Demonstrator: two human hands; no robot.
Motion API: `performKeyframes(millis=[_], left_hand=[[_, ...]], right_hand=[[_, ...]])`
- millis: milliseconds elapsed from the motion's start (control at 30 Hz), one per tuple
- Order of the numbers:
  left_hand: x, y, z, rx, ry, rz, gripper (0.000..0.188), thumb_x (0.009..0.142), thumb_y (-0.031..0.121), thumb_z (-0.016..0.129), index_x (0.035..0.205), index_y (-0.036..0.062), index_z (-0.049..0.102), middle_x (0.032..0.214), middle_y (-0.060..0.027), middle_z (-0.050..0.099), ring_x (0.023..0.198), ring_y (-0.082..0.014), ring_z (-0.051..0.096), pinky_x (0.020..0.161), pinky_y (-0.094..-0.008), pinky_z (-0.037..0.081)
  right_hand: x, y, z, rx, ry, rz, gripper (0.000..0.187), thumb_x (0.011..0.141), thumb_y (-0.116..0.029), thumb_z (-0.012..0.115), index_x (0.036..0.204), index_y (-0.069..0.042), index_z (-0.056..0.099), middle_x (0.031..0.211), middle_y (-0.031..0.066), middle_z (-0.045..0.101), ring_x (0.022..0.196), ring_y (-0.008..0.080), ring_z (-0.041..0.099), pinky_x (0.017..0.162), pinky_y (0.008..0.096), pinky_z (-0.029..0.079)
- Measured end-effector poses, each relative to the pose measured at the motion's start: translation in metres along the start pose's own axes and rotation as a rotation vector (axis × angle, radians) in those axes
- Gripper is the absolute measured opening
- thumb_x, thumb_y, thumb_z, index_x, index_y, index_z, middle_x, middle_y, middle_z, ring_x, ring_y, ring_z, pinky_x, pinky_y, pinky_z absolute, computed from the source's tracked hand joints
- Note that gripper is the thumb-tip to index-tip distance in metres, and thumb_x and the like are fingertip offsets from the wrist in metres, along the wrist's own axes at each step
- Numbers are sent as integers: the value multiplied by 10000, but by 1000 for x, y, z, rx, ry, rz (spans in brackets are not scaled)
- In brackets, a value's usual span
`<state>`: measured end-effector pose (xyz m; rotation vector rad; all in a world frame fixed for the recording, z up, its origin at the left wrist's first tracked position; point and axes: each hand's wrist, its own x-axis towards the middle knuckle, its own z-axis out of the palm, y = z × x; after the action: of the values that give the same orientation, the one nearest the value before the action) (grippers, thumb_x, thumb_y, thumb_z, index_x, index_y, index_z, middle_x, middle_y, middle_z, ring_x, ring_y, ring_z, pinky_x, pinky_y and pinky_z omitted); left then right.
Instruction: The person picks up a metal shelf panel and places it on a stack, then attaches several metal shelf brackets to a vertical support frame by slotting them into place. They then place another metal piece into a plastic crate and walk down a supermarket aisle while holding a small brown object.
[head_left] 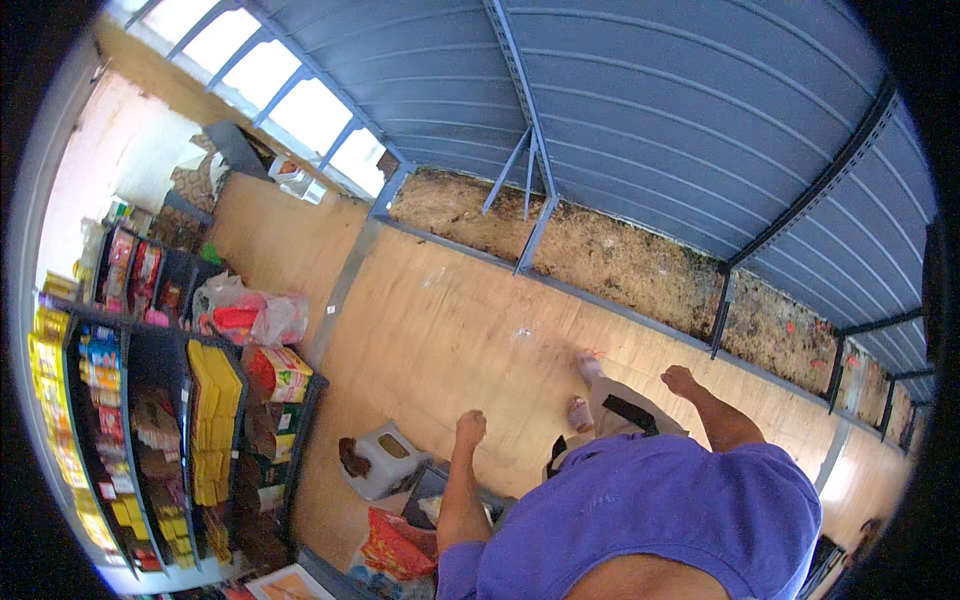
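Observation:
My left hand (471, 428) hangs in front of me over the tan floor, fingers curled into a loose fist with nothing visible in it. The nearest thing to it is a pale grey plastic stool (392, 462), apart from the hand and lower down. On the other side, my right hand (679, 380) is also curled closed, held out over the floor towards the grey metal shelving (640, 110). No object shows in it, and it touches nothing. Below me my legs and feet appear between the two hands.
Stocked shelves (185, 320) with yellow and red packets run along the left. A red plastic bag (400, 545) lies near the stool, and a clear bag with pink items (250, 312) sits by the shelf end. Dark stained floor (640, 255) shows under the metal shelving.

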<state>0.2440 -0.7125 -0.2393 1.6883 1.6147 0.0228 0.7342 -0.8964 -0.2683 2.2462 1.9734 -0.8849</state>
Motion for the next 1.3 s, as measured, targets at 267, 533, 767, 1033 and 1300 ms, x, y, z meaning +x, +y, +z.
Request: performKeyframes(millis=[267, 533, 767, 1033, 1300], left_hand=[[84, 155, -89, 116, -133, 231, 240, 687, 128, 451, 864, -4, 546, 806, -200, 545, 766, -304, 534, 697, -336, 425], [179, 197, -148, 452, -282, 494, 231, 685, 113, 452, 850, -24, 538, 830, -208, 537, 784, -306, 525, 699, -329, 427], [272, 252, -155, 276, -129, 662, 130, 681, 81, 451, 735, -15, 519, 710, -198, 521, 690, -306, 517, 616, -350, 418], [397, 293, -125, 121, -107, 497, 252, 679, 222, 516, 691, -30, 512, 687, -169, 520, 659, -301, 504, 610, -349, 400], [467, 312, -92, 203, -221, 279, 448, 614, 384, 564, 760, -39, 535, 788, -208, 532, 800, -342, 485, 702, -373, 373]], right_hand=[[101, -38, 2, 591, -226, 411, 223, 770, -215, 393, 693, -33, 496, 647, 94, 525, 501, 183, 531, 420, 291, 449], [252, -45, 24, 288, 228, 128, 90, 589, -158, 512, 632, -80, 523, 672, 89, 536, 675, 233, 523, 578, 332, 435], [305, -88, -67, 42, 520, -127, 106, 595, -198, 519, 587, -94, 497, 624, 79, 501, 658, 243, 516, 500, 347, 425], [328, -104, -107, 632, 222, 251, 257, 729, -272, 439, 780, -36, 528, 757, 124, 531, 727, 265, 514, 604, 344, 421], [394, -152, -188, 972, 397, 547, 481, 655, -498, 505, 776, -35, 554, 675, 183, 542, 669, 334, 523, 574, 382, 403]])
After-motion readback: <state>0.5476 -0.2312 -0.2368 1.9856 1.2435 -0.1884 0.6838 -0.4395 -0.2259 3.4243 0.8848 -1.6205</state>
